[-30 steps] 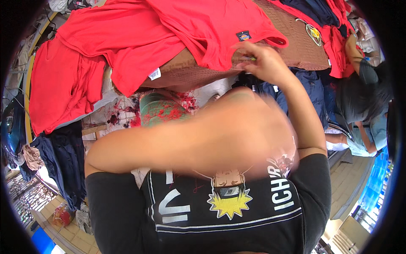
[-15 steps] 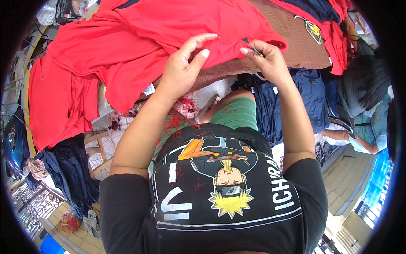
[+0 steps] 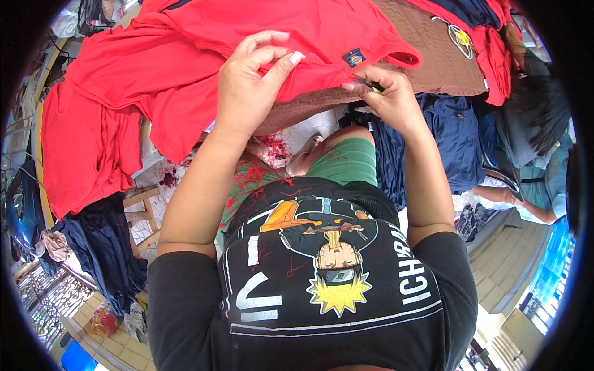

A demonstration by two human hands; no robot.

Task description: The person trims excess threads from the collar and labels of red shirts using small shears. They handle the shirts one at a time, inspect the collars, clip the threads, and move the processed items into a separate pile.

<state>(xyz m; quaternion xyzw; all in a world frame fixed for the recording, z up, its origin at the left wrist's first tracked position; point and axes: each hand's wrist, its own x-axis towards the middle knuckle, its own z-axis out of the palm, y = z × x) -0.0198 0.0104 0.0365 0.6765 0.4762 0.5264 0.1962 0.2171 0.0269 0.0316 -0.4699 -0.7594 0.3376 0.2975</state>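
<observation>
A large red garment (image 3: 204, 68) lies across the padded brown table, with a small dark label (image 3: 354, 58) on its near part. My left hand (image 3: 247, 83) is at the garment's near edge, its index finger curved and raised. The thumb comes close to another finger in what looks like a pinch; what is between them is too small to make out. To the label's near right, my right hand (image 3: 390, 93) grips small dark thread snips (image 3: 370, 85) with a yellow-green part. Their tips point toward the red cloth just below the label.
The brown padded surface (image 3: 439, 68) carries a yellow-and-white cord bundle (image 3: 461, 40). Navy garments (image 3: 448, 136) hang at its near right side. Red thread scraps (image 3: 275, 147) lie on the floor and on my green shorts. A person (image 3: 532, 123) is at the right.
My left hand has drawn back leftward and its fingers have curled in. The right hand with the snips has shifted slightly nearer, and the label now shows flat.
</observation>
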